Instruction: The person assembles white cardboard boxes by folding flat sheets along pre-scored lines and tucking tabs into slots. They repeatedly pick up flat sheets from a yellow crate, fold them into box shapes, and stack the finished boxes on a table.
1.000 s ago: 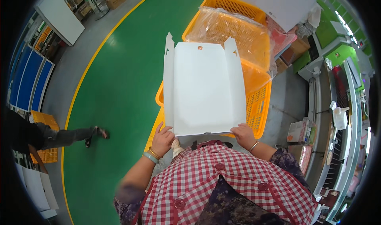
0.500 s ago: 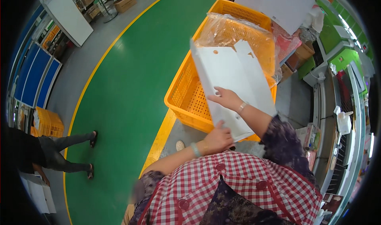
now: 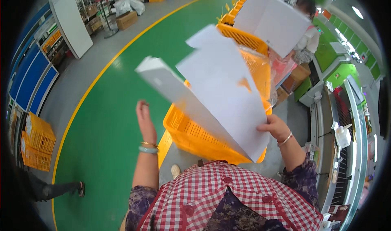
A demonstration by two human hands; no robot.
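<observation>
The right hand (image 3: 276, 128) has its grip closed on the lower right edge of a flat white cardboard box blank (image 3: 216, 96), fingers curled over the front and a thin bracelet at the wrist. That sheet is tilted up and away from the person, partly folded, so 1 long narrow flap (image 3: 171, 88) juts out toward the left while the broad panel rises toward the upper middle. The left hand (image 3: 144, 119) is released: fingers straight and together, palm open, holding nothing, raised in the air just left of the sheet's lower flap and not touching it. 2 bangles, 1 gold and 1 pale green, sit on that wrist.

Behind and below the sheet stands an orange plastic crate (image 3: 195, 135) with slotted walls, on the grey floor at the edge of the green painted lane (image 3: 118, 121). A clear plastic liner (image 3: 256, 68) sits in a further orange crate beyond it. A yellow line (image 3: 93, 88) borders the green lane. At the upper right another person (image 3: 303, 35) holds up a large white panel (image 3: 273, 23). Stacked orange crates (image 3: 36, 145) stand far left.
</observation>
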